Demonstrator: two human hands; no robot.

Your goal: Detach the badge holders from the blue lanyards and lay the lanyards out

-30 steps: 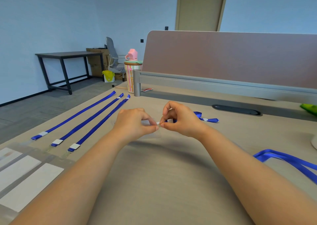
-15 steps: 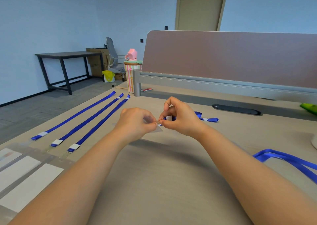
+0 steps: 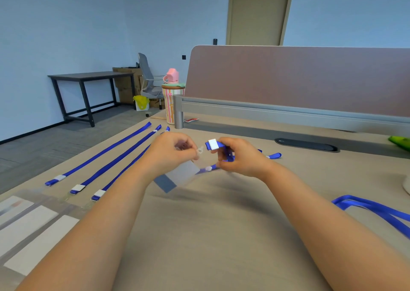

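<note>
Bare desk lay open down the near middle, right to the front edge — three laid-out lanyards and flat badge holders filled the left, a looped lanyard the right, and the partition walled the rear.

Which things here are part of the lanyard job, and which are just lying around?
Job: left hand pinching a clear badge holder; right hand gripping a blue lanyard; laid-out lanyards; detached holders; waiting lanyard.
Lying about: striped cup; green object; office chair; dark table; yellow bag.
</note>
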